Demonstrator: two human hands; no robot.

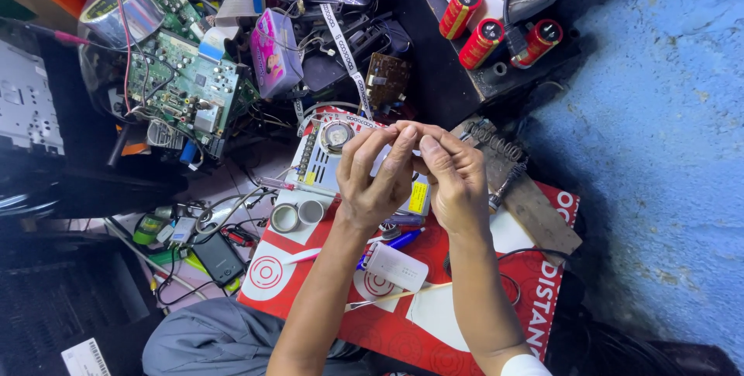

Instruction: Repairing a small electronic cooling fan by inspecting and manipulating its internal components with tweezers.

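Both bare hands are raised together over the cluttered work surface, fingertips meeting: the left hand has its fingers curled in and its thumb pressed toward the right hand, whose thumb and forefinger are pinched narrow against it. Whatever they grip between the tips is too small and too hidden to identify; it may be the end of the white printed strip of flexible tape that runs up and away from the fingers, but I cannot tell. Directly beneath the hands lies a perforated silver metal power-supply box with a yellow label, resting on a red and white printed plastic sheet. Just below the left wrist sit a small round open tin and a blue pen, with a white rectangular plastic case nearer the forearms. To the right of the right hand a coiled metal soldering-iron stand on a wooden board lies close by. Far above the hands are a green circuit board and three red cylindrical capacitors. In my judgement, a tiny piece held this lightly could slip and vanish among the loose wires and parts below, and a right elbow drifting outward could knock the stand.
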